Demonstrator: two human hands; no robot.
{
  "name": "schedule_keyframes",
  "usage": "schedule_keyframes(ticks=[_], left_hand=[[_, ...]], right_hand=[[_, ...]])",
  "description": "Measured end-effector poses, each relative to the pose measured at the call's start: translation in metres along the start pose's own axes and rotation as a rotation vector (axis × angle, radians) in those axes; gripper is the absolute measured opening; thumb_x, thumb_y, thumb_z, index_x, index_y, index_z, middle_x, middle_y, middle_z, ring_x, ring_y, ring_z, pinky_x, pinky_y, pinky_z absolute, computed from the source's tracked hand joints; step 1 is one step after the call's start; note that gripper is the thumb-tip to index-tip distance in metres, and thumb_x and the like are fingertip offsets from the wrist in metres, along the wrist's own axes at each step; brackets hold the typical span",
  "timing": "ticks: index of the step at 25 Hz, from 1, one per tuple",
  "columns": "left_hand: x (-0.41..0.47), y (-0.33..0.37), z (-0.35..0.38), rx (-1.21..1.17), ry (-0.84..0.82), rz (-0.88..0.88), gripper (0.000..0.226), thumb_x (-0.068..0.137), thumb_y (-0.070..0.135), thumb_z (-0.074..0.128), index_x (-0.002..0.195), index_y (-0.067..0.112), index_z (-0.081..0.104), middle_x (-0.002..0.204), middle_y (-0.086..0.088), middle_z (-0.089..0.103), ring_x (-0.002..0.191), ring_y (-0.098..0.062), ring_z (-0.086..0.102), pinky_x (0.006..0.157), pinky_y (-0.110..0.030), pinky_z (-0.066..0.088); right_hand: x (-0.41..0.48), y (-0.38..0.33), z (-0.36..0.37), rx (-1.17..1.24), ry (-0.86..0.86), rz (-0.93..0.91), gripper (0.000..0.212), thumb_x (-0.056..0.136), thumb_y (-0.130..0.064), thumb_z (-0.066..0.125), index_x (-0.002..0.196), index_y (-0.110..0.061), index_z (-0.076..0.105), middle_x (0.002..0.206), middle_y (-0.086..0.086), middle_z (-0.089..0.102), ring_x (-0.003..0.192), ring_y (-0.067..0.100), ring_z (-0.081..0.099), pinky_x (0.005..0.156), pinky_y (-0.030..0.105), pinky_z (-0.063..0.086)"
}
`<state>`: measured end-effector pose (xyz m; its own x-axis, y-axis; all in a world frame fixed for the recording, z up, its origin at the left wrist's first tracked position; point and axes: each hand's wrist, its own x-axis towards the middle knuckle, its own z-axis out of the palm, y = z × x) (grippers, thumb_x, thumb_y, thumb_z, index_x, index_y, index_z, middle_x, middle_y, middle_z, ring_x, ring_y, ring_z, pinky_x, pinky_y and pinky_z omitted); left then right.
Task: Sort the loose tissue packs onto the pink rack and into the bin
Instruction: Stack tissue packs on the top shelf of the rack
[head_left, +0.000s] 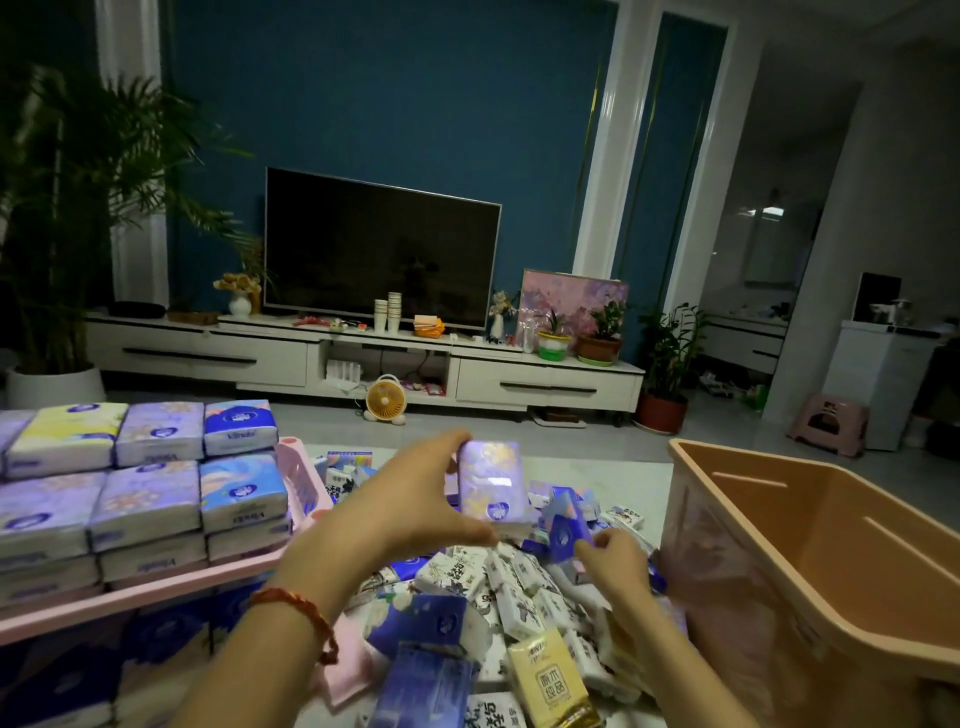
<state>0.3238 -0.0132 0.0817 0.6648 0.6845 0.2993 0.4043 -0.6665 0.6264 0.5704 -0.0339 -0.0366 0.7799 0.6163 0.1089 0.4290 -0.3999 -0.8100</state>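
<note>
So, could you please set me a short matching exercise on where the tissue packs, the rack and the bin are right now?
Things:
1. lilac pack
2. pink rack
3. peach bin
4. yellow pack

Places:
A. to the right of the loose pile
B. held up in the grip of the left hand
C. on the left, stacked with packs
D. lying in that pile, near the bottom of the view

Pairs: 1-B, 2-C, 3-A, 4-D.

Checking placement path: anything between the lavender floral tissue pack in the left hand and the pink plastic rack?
No loose object in the gap. The left hand holds the lavender floral tissue pack above the pile; the pink plastic rack presents its raised end wall, and stacked packs fill that shelf.
</note>
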Motion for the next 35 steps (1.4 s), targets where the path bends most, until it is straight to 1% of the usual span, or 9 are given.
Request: schedule_keyframes(ticks=[5, 7, 10, 13, 16, 20, 27, 31, 35], left_hand=[[-0.026, -0.011, -0.066, 0.098, 0.215, -0.060, 0.081, 0.064, 0.036, 0.081, 0.133, 0.026, 0.041, 0.122, 0.011, 0.047, 0.110, -0.007, 0.047, 0.089, -0.019, 0.036], [-0.043, -0.027, -0.100, 0.164, 0.271, -0.148, 0.061, 0.062, 0.036, 0.082, 0.116, 0.026, 0.054, 0.112, 0.007, 0.054, 0.101, -0.010, 0.054, 0.086, -0.023, 0.043], [-0.089, -0.056, -0.156, 0.252, 0.268, -0.326, 0.045, 0.056, 0.037, 0.085, 0.092, 0.027, 0.059, 0.094, 0.004, 0.063, 0.081, -0.011, 0.058, 0.078, -0.029, 0.049], [-0.132, -0.082, -0.197, 0.262, 0.241, -0.492, 0.067, 0.037, 0.048, 0.078, 0.096, 0.018, 0.063, 0.090, 0.004, 0.067, 0.074, -0.009, 0.058, 0.076, -0.028, 0.050], [-0.154, -0.097, -0.212, 0.263, 0.247, -0.545, 0.056, 0.037, 0.044, 0.074, 0.088, 0.023, 0.062, 0.083, 0.010, 0.066, 0.073, -0.007, 0.058, 0.077, -0.027, 0.050], [-0.156, -0.108, -0.213, 0.215, 0.185, -0.556, 0.037, 0.058, 0.024, 0.085, 0.086, 0.029, 0.061, 0.090, 0.008, 0.067, 0.080, -0.008, 0.060, 0.078, -0.020, 0.049], [-0.156, -0.124, -0.215, 0.193, 0.081, -0.624, 0.062, 0.041, 0.046, 0.069, 0.097, 0.019, 0.070, 0.096, 0.003, 0.073, 0.096, -0.022, 0.067, 0.091, -0.039, 0.050], [-0.156, -0.123, -0.214, 0.144, 0.064, -0.623, 0.038, 0.062, 0.031, 0.072, 0.098, 0.019, 0.071, 0.093, -0.001, 0.074, 0.071, -0.011, 0.061, 0.065, -0.022, 0.045], [-0.154, -0.124, -0.214, 0.151, 0.086, -0.644, 0.026, 0.076, 0.023, 0.072, 0.102, 0.019, 0.069, 0.095, -0.002, 0.073, 0.068, -0.009, 0.055, 0.061, -0.019, 0.040]], right_hand=[[-0.034, -0.105, -0.014, 0.391, -0.052, -0.262, 0.014, 0.089, -0.018, 0.060, 0.100, -0.011, 0.058, 0.091, 0.004, 0.062, 0.083, 0.019, 0.058, 0.069, 0.030, 0.048], [-0.065, -0.150, -0.007, 0.545, -0.203, -0.366, 0.004, 0.089, -0.014, 0.059, 0.092, -0.013, 0.058, 0.083, 0.002, 0.062, 0.073, 0.016, 0.058, 0.063, 0.024, 0.049], [-0.116, -0.197, 0.015, 0.639, -0.432, -0.462, 0.012, 0.083, 0.001, 0.062, 0.080, -0.011, 0.062, 0.064, 0.004, 0.062, 0.053, 0.014, 0.053, 0.045, 0.014, 0.045], [-0.157, -0.225, 0.046, 0.625, -0.593, -0.494, 0.016, 0.080, 0.006, 0.063, 0.075, -0.009, 0.062, 0.052, 0.002, 0.061, 0.040, 0.008, 0.050, 0.040, 0.015, 0.042], [-0.182, -0.243, 0.071, 0.614, -0.630, -0.518, 0.011, 0.080, 0.001, 0.065, 0.077, -0.009, 0.061, 0.057, 0.006, 0.061, 0.041, 0.012, 0.051, 0.043, 0.023, 0.043], [-0.198, -0.249, 0.094, 0.356, -0.421, -0.621, 0.005, 0.076, -0.019, 0.066, 0.077, -0.019, 0.061, 0.070, 0.000, 0.066, 0.065, 0.017, 0.061, 0.059, 0.026, 0.044], [-0.208, -0.254, 0.094, -0.083, -0.377, -0.807, 0.023, 0.087, -0.050, 0.050, 0.088, -0.027, 0.056, 0.095, -0.007, 0.061, 0.094, 0.015, 0.056, 0.076, 0.028, 0.044], [-0.212, -0.255, 0.095, -0.043, -0.493, -0.873, 0.023, 0.085, -0.047, 0.055, 0.098, -0.028, 0.058, 0.099, -0.009, 0.060, 0.090, 0.009, 0.055, 0.074, 0.026, 0.044], [-0.211, -0.256, 0.098, -0.037, -0.518, -0.949, 0.027, 0.086, -0.044, 0.057, 0.108, -0.030, 0.060, 0.104, -0.011, 0.061, 0.082, 0.002, 0.050, 0.063, 0.011, 0.037]])
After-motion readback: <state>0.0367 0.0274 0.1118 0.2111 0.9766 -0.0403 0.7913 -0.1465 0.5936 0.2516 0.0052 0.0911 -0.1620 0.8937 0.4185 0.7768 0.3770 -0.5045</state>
